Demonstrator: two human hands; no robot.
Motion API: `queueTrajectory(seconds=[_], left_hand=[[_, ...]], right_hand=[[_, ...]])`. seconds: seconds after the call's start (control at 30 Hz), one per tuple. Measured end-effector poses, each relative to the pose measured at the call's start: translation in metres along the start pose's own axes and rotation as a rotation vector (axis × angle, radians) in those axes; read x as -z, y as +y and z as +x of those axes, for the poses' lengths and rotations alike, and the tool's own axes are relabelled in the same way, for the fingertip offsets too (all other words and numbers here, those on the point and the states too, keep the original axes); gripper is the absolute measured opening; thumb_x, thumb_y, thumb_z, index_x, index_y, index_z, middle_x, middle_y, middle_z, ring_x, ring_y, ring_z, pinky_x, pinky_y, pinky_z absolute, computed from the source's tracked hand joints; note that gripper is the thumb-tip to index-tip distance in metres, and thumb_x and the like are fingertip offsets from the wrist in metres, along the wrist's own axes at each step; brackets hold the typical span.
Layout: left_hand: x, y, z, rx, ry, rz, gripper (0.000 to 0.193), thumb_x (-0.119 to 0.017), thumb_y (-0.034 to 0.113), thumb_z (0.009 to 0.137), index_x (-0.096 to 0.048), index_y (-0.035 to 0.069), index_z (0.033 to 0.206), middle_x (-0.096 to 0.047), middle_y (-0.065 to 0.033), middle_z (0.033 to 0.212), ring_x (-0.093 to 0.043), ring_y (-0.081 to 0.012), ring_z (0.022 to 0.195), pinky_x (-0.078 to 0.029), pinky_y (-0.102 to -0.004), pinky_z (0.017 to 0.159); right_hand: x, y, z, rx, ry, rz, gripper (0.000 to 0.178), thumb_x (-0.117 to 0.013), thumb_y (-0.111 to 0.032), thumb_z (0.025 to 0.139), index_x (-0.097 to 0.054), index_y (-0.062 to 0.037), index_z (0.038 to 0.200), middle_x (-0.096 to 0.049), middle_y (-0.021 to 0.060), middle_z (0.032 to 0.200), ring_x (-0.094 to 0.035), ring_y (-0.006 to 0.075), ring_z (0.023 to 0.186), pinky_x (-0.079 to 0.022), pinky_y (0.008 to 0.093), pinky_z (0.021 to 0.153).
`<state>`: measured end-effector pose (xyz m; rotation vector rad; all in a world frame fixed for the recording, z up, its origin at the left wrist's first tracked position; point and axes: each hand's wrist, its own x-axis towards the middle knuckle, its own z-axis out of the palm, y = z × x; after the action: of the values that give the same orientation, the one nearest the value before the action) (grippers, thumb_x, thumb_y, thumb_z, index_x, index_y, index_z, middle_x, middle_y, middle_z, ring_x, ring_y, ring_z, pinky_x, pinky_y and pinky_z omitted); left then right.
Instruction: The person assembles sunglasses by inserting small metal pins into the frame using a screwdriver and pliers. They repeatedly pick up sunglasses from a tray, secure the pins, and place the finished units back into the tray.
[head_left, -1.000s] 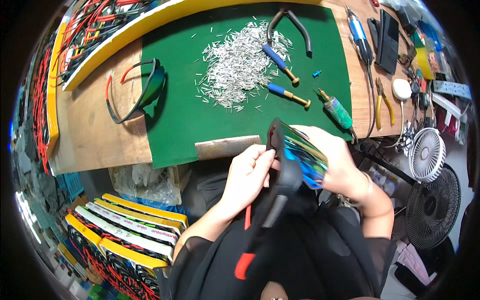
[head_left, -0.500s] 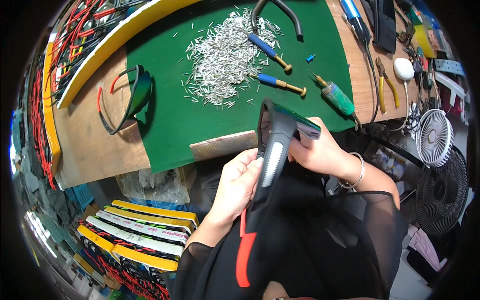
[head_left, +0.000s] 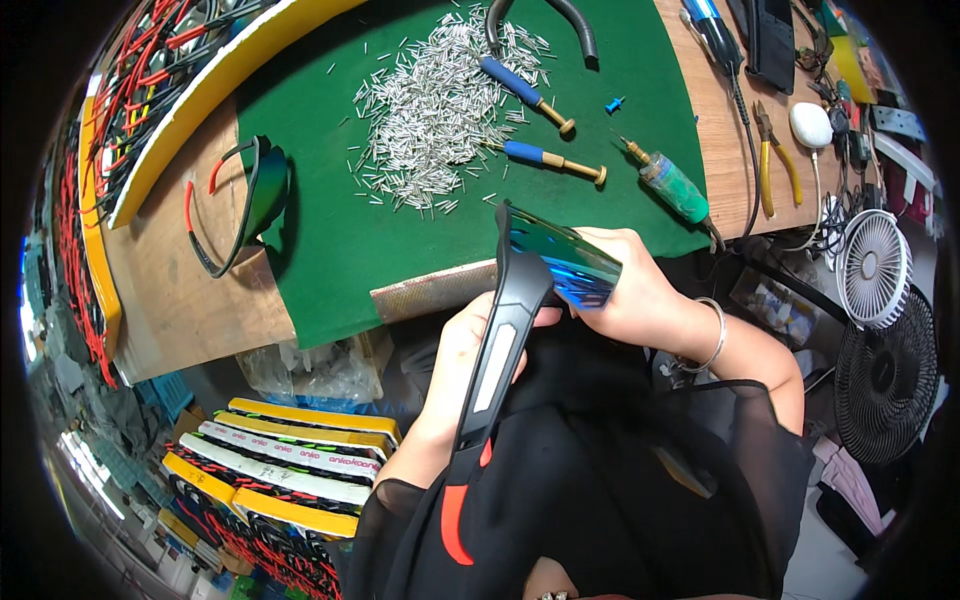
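A pair of black sunglasses [head_left: 500,330] with red temple tips and a mirrored blue-green lens is held between my two hands, in front of the bench edge. My right hand [head_left: 645,285] grips the lens end, its fingers partly hidden behind the lens. My left hand [head_left: 455,355] is closed on the frame near the temples, mostly behind the near temple. That temple points down toward my body, its red tip lowest. Beyond them, a heap of small silvery pins [head_left: 425,115] lies on a green mat [head_left: 340,270].
Two blue-handled drivers [head_left: 530,152] lie by the pins, with a green electric screwdriver [head_left: 672,185] to their right. A second pair of sunglasses [head_left: 262,200] stands at left. Yellow-handled pliers [head_left: 775,165] and fans [head_left: 873,270] are at right; stacked trays of glasses [head_left: 290,450] are lower left.
The sunglasses have shifted a little left and turned, so more of the mirrored lens shows and the temple slants further left. Both hands still hold them.
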<state>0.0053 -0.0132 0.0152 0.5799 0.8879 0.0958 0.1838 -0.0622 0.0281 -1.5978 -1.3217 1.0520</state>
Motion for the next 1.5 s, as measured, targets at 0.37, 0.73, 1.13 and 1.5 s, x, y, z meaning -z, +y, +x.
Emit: queueTrajectory(seconds=[0.37,0.73,1.13,1.5], left_hand=[[-0.006,0.005,-0.007,-0.028,0.194,0.225,0.037,-0.041,0.029,0.094,-0.061,0.003,0.076,-0.046,0.0017,0.052,-0.033,-0.0042,0.042,-0.023,-0.0185,0.039],[0.021,0.016,-0.007,-0.248,0.103,-0.214,0.027,-0.042,0.029,0.094,-0.047,0.003,0.092,-0.061,-0.0072,0.071,-0.036,-0.0034,0.038,-0.028,-0.0153,0.033],[0.023,0.016,-0.001,-0.253,0.13,-0.139,0.027,-0.042,0.028,0.094,-0.047,0.001,0.094,-0.06,-0.007,0.071,-0.038,-0.0028,0.04,-0.029,-0.0148,0.036],[0.022,0.012,0.004,-0.166,0.218,-0.049,0.023,-0.041,0.023,0.095,-0.044,0.004,0.083,-0.06,-0.0088,0.072,-0.035,-0.0032,0.039,-0.027,-0.0153,0.035]], right_hand=[[0.028,-0.014,-0.002,0.082,-0.242,-0.185,0.033,-0.062,-0.021,0.076,-0.054,0.0008,0.1,-0.056,0.0163,0.084,-0.056,0.0303,0.076,-0.046,0.0357,0.068],[0.063,0.035,-0.005,0.09,0.252,-0.83,0.036,-0.062,-0.01,0.077,-0.046,-0.0025,0.108,-0.046,0.0153,0.088,-0.05,0.031,0.078,-0.043,0.0359,0.068],[0.011,-0.004,0.017,0.028,-0.022,-0.801,0.036,-0.058,-0.017,0.081,-0.05,-0.01,0.115,-0.045,0.0128,0.086,-0.057,0.0252,0.065,-0.049,0.0329,0.056],[0.016,0.005,0.035,0.05,-0.08,-0.886,0.038,-0.058,-0.015,0.078,-0.051,-0.012,0.116,-0.048,0.0123,0.084,-0.056,0.0235,0.061,-0.048,0.0319,0.051]])
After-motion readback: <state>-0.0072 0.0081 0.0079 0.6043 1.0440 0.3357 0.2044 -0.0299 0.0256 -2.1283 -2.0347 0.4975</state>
